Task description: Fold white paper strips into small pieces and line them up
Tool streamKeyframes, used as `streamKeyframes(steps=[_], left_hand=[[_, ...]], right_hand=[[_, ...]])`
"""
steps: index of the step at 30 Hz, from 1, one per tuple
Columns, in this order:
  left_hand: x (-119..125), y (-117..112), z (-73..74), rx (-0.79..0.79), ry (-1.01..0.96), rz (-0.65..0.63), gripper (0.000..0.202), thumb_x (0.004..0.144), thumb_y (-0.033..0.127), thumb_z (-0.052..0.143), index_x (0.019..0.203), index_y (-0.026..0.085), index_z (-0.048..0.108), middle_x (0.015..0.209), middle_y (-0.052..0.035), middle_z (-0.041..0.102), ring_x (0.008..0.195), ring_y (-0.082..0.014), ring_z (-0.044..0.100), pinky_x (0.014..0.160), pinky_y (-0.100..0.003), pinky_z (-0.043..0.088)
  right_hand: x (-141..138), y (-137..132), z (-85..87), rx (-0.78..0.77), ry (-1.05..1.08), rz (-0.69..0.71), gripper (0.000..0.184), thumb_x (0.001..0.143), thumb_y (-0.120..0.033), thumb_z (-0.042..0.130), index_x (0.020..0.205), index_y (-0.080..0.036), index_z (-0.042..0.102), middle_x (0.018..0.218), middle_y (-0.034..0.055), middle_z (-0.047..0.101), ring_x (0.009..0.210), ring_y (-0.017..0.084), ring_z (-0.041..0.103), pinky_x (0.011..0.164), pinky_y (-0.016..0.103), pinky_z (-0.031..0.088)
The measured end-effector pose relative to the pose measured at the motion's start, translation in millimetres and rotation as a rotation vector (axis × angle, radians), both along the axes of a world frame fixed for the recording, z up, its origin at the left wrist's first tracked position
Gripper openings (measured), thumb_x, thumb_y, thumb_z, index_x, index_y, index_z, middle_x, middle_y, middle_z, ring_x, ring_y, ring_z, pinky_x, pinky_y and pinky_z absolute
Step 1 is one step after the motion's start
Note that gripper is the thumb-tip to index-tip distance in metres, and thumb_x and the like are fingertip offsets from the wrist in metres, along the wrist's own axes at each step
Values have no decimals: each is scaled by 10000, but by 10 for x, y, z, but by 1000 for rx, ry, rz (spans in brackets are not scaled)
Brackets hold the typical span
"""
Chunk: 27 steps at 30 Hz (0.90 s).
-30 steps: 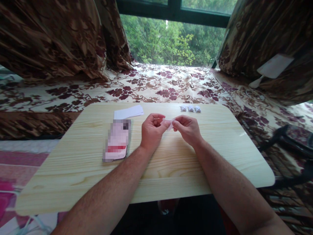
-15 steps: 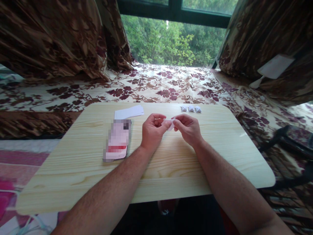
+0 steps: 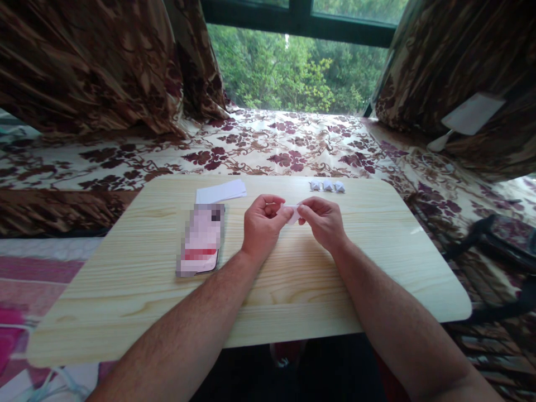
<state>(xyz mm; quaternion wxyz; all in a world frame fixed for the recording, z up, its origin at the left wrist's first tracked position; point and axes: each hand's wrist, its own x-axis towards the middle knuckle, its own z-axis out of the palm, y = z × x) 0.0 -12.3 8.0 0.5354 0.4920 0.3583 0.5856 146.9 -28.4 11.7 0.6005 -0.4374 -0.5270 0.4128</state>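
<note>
Over the middle of the wooden table, a small folded piece of white paper (image 3: 293,214) is pinched between both hands. My left hand (image 3: 263,221) grips its left side, thumb on top and fingers curled beneath. On its right side, my right hand (image 3: 324,219) presses the paper between thumb and index finger. The exact folds are partly hidden by the fingers. Beyond my right hand, three small folded paper pieces (image 3: 328,186) sit in a row near the far edge of the table.
White paper strips (image 3: 220,192) lie stacked at the table's far left. Nearer me is a phone (image 3: 205,231), partly blurred out. The pale wooden table (image 3: 293,307) has rounded corners. Behind it stretch a floral-covered ledge (image 3: 285,139) and patterned curtains; a white lamp (image 3: 473,114) stands at right.
Almost nothing differs. Both hands keep their pinch on the paper, whose upper right part appears slightly shifted by the right fingers.
</note>
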Motion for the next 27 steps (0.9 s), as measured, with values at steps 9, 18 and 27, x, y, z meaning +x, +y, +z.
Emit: streamKeyframes(steps=[9, 18, 27], left_hand=[[10, -6, 7, 7, 0, 6, 306, 712, 285, 815, 924, 177, 623, 684, 15, 682, 572, -113, 618, 550, -218, 446], [15, 9, -10, 25, 9, 22, 305, 713, 293, 817, 917, 179, 621, 683, 23, 651, 584, -105, 600, 554, -218, 437], [0, -3, -4, 36, 50, 13, 341, 710, 288, 815, 968, 188, 616, 647, 44, 614, 566, -97, 570, 553, -214, 426]], right_hand=[[-16, -16, 40, -6, -35, -6, 202, 812, -349, 725, 720, -172, 691, 607, -3, 644, 535, 106, 548, 516, 248, 420], [-76, -32, 41, 4, -118, -62, 258, 798, -415, 731, 730, -177, 656, 604, -11, 619, 534, 99, 508, 496, 243, 380], [-62, -27, 36, -10, -117, -81, 198, 813, -349, 688, 722, -175, 660, 594, -19, 596, 525, 102, 520, 520, 249, 426]])
